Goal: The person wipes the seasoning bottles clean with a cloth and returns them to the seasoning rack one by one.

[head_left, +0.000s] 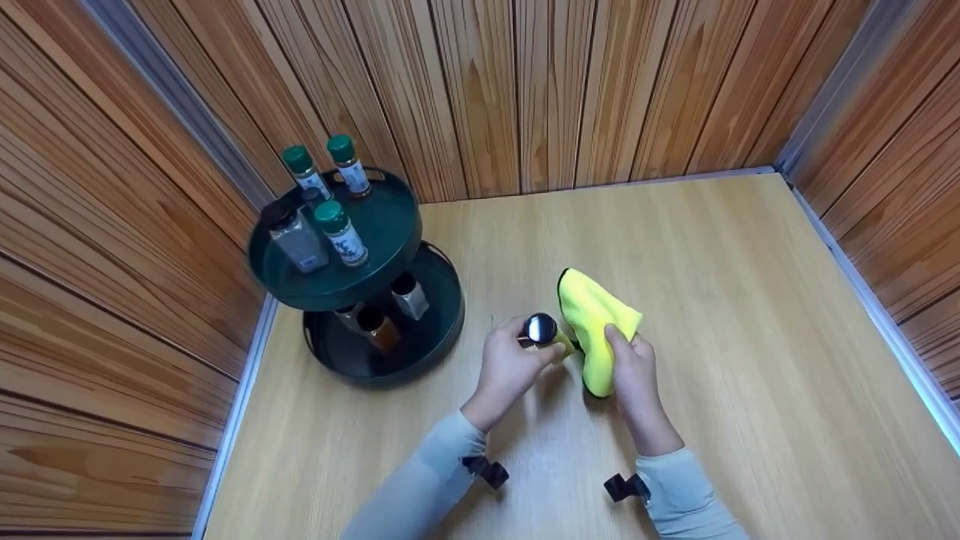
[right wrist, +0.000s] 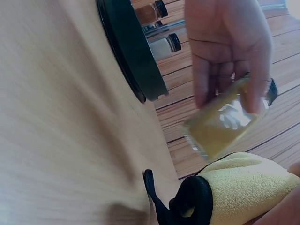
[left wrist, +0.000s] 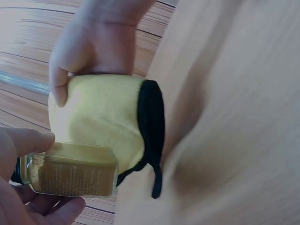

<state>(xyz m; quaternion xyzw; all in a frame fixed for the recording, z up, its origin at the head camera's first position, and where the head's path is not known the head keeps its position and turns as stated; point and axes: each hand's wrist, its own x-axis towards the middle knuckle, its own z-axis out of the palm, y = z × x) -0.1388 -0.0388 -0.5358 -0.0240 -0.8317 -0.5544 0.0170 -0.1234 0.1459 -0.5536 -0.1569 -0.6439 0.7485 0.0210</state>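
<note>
In the head view my left hand (head_left: 514, 360) grips a small spice jar (head_left: 541, 330) with a shiny black cap. Yellow-brown powder shows through the jar's clear, flat sides in the left wrist view, where the thumb (left wrist: 35, 141) and fingers pinch it near the cap. My right hand (head_left: 636, 375) holds a bright yellow cloth (head_left: 592, 322) edged in black, with a black loop (left wrist: 157, 183) hanging from one corner. Jar and cloth are close together above the table; whether they touch I cannot tell.
To the left stands a two-tier dark green turntable rack (head_left: 337, 281). Green-capped spice bottles (head_left: 349, 244) and a dark-capped jar (head_left: 298, 244) stand on its upper tier; black-capped jars (head_left: 410, 296) are below. Wood-panelled walls (head_left: 551, 97) enclose the pale wooden table (head_left: 712, 262).
</note>
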